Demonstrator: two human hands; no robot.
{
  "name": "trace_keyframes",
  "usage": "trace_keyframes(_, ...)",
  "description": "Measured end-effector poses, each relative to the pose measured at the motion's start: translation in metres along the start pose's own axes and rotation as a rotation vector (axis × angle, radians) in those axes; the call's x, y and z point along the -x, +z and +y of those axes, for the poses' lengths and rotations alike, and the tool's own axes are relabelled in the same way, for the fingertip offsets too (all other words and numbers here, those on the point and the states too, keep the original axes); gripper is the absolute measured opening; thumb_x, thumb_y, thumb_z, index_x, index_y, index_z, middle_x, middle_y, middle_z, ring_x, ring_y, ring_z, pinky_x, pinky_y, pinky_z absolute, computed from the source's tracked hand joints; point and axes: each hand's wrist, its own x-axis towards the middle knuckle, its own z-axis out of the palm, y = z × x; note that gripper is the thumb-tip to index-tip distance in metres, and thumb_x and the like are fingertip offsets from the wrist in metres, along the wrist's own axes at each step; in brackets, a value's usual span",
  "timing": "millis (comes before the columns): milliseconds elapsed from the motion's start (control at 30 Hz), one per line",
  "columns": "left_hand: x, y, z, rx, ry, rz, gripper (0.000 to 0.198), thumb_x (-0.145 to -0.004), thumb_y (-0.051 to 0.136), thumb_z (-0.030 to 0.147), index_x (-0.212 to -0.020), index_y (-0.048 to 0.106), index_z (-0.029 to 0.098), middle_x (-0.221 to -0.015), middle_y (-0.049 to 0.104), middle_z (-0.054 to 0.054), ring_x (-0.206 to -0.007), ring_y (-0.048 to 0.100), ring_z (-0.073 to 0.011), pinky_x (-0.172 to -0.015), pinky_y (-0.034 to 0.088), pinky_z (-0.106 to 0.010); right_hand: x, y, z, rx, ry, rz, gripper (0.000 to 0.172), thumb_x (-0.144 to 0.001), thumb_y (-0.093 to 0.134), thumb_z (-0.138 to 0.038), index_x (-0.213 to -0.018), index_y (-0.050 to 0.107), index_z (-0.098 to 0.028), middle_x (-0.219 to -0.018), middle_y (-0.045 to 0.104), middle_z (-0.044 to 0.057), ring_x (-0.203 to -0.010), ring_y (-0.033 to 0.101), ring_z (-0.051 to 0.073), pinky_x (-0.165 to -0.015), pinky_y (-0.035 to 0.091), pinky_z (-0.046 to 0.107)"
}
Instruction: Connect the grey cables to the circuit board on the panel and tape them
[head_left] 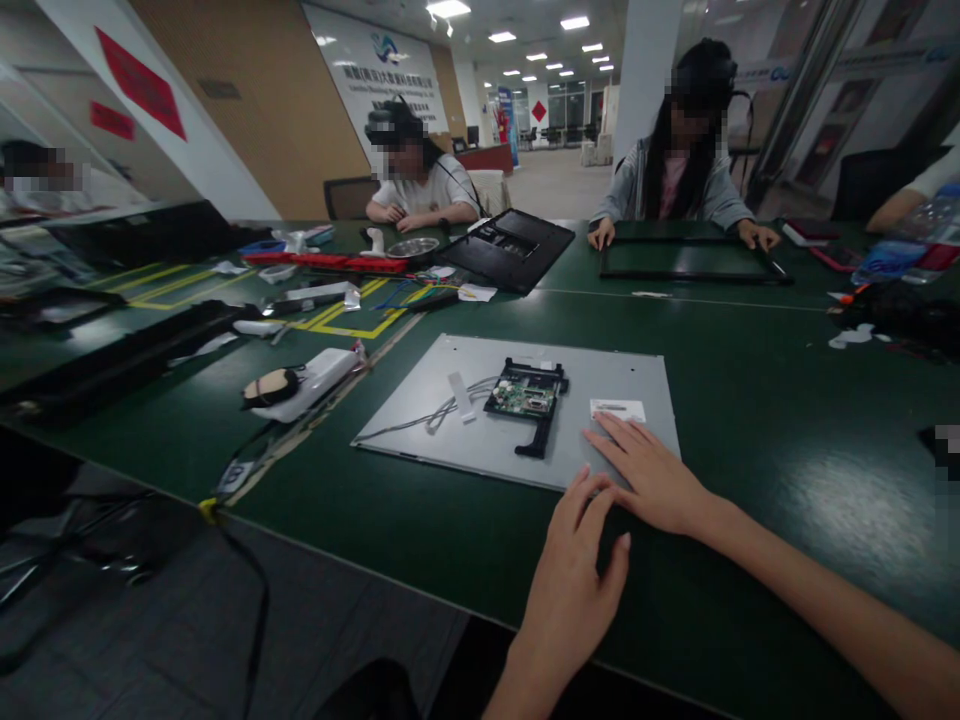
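Observation:
A flat silver-grey panel [405, 420] lies on the green table before me. Near its middle sits a green circuit board [523, 398] in a black plastic bracket [541, 435]. Thin grey cables [450, 400] run from the board to the panel's left corner, with a clear strip [460, 396] over them. My right hand [656, 475] rests with outstretched fingers on the panel's near right part, just below a white label [617, 409]. Beside it, my left hand [577, 565] is at the panel's near edge, thumb apart, fingertips close to the right hand. Neither hand holds anything.
Across the table a person handles a black frame [694, 277]; another sits behind a black back cover [510, 250]. To the left are a white power strip-like object [315, 385], a long black housing [127, 355] and loose wires. A plastic bottle [911, 240] lies far right.

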Motion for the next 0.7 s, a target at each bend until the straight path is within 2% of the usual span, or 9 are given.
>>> trace_keyframes(333, 0.000, 0.002, 0.001, 0.006, 0.032, 0.003, 0.045, -0.092, 0.047, 0.016, -0.136, 0.043, 0.026, -0.145, 0.045, -0.007, -0.140, 0.035, -0.0222, -0.114, 0.038, -0.047, 0.000, -0.001, 0.000, -0.020, -0.010, -0.011, 0.064, -0.095, 0.041, -0.050, -0.150, 0.033, -0.019, -0.161, 0.019, 0.013, -0.148, 0.016, 0.027, -0.119, 0.018, 0.049)
trace_keyframes(433, 0.001, -0.003, 0.003, 0.012, 0.046, -0.002, 0.045, -0.092, 0.047, 0.015, -0.135, 0.044, 0.025, -0.143, 0.047, -0.006, -0.139, 0.038, -0.0208, -0.114, 0.039, -0.045, 0.000, -0.001, 0.000, -0.014, -0.011, -0.004, 0.063, -0.097, 0.037, -0.051, -0.150, 0.035, -0.017, -0.160, 0.021, 0.014, -0.147, 0.017, 0.027, -0.118, 0.019, 0.049)
trace_keyframes(500, -0.002, -0.013, 0.004, 0.000, 0.073, -0.017, 0.043, -0.091, 0.048, 0.015, -0.133, 0.047, 0.024, -0.142, 0.049, -0.007, -0.136, 0.041, -0.0199, -0.112, 0.040, -0.042, 0.000, -0.002, -0.001, -0.016, -0.008, 0.001, 0.063, -0.098, 0.034, -0.053, -0.149, 0.035, -0.017, -0.160, 0.022, 0.014, -0.147, 0.018, 0.027, -0.118, 0.019, 0.049)
trace_keyframes(567, -0.014, -0.031, 0.002, -0.052, 0.125, -0.031, 0.039, -0.091, 0.049, 0.015, -0.129, 0.051, 0.022, -0.139, 0.052, -0.007, -0.132, 0.046, -0.0198, -0.111, 0.042, -0.040, 0.000, -0.004, -0.002, -0.024, -0.004, -0.003, 0.065, -0.098, 0.031, -0.056, -0.150, 0.035, -0.017, -0.160, 0.022, 0.014, -0.147, 0.018, 0.027, -0.118, 0.019, 0.049)
trace_keyframes(633, -0.037, -0.056, -0.004, -0.144, 0.197, -0.034, 0.036, -0.092, 0.048, 0.016, -0.127, 0.054, 0.020, -0.135, 0.056, -0.008, -0.127, 0.051, -0.0204, -0.108, 0.043, -0.040, 0.000, -0.006, -0.003, -0.030, 0.005, -0.009, 0.068, -0.097, 0.029, -0.060, -0.150, 0.035, -0.017, -0.160, 0.022, 0.013, -0.147, 0.017, 0.027, -0.119, 0.018, 0.049)
trace_keyframes(700, -0.073, -0.083, -0.013, -0.257, 0.218, -0.058, 0.032, -0.093, 0.046, 0.020, -0.122, 0.059, 0.017, -0.127, 0.062, -0.009, -0.118, 0.057, -0.0212, -0.104, 0.045, -0.040, 0.000, -0.008, -0.003, -0.037, 0.016, -0.015, 0.069, -0.097, 0.028, -0.061, -0.150, 0.034, -0.018, -0.160, 0.022, 0.013, -0.147, 0.017, 0.028, -0.119, 0.017, 0.050)
